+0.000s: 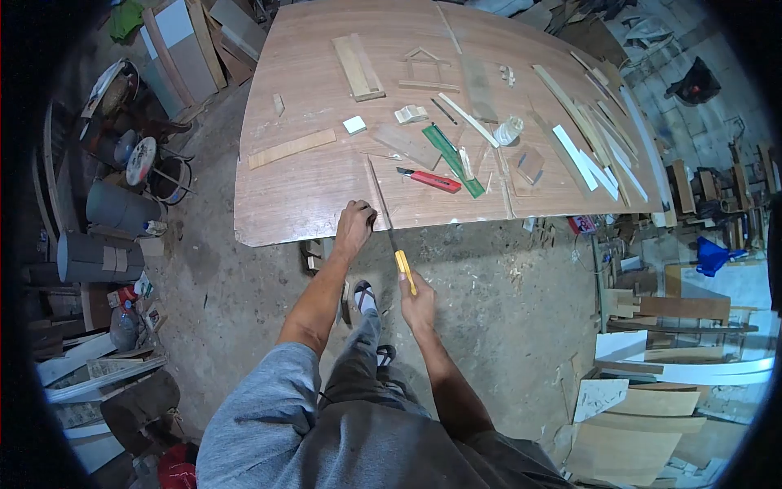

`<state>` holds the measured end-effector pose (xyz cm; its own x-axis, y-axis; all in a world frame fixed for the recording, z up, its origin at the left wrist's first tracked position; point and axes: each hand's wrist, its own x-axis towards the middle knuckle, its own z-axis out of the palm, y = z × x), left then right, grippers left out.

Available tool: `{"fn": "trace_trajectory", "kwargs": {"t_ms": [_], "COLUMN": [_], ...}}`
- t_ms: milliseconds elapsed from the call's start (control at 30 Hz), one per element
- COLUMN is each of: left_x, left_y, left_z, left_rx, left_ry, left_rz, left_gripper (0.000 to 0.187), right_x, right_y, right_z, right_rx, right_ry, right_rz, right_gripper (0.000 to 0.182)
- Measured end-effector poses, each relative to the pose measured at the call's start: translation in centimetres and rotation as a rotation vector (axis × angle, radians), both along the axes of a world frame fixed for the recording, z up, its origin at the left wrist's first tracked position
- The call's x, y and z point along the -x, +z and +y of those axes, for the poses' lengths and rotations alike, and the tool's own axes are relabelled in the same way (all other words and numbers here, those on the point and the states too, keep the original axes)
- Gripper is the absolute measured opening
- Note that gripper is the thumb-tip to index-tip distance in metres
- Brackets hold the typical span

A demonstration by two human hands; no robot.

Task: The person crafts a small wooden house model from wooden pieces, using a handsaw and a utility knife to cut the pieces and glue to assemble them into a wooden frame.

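My right hand (pixel 419 303) is wrapped round the yellow handle of a saw (pixel 384 200). Its long, narrow blade is seen nearly edge-on and points away over the front edge of the wooden table (pixel 285 196). Just left of the blade, my left hand (pixel 356 225) presses down at the table edge with its fingers curled together. What lies under those fingers is hidden. Beyond the blade are a red utility knife (pixel 430 179), a green ruler (pixel 453 160) and a pale flat piece (pixel 403 145). A small white block (pixel 354 125) sits farther back.
Wood strips (pixel 292 149) and a longer board (pixel 357 67) lie on the table. A white spool (pixel 509 130) stands right of the ruler. Long slats (pixel 599 138) cover the right side. Grey cylinders (pixel 99 257) stand on the floor at left; stacked panels (pixel 631 440) lean at lower right.
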<state>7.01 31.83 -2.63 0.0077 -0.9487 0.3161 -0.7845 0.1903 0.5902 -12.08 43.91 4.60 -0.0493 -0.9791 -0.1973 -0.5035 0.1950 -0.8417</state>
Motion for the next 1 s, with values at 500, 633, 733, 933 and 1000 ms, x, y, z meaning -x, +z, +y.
{"fn": "trace_trajectory", "kwargs": {"t_ms": [500,633,733,933,1000], "left_x": [-0.5,-0.6,-0.5,-0.5,-0.4], "left_y": [-0.2,0.1,0.7,-0.6,-0.2], "left_z": [0.0,0.2,0.1,-0.1,0.0], "left_rx": [-0.092,-0.074,-0.098,-0.039,-0.043], "left_ry": [-0.056,-0.071,-0.080,-0.088,-0.078], "left_rz": [-0.082,-0.098,-0.130,-0.112,-0.082], "left_gripper": [0.012,0.017,0.020,0.019,0.017], "right_x": [-2.6,-2.5,-1.9,-1.3,-1.4], "right_y": [1.4,1.0,1.4,2.8,3.1], "right_z": [0.0,-0.1,-0.8,-1.4,-1.4], "right_rx": [-0.123,-0.066,-0.146,-0.149,-0.168], "right_ry": [-0.007,0.016,0.026,0.049,0.050], "right_rz": [0.044,0.028,-0.065,0.000,0.000], "right_gripper": [0.036,0.037,0.038,0.039,0.040]}}
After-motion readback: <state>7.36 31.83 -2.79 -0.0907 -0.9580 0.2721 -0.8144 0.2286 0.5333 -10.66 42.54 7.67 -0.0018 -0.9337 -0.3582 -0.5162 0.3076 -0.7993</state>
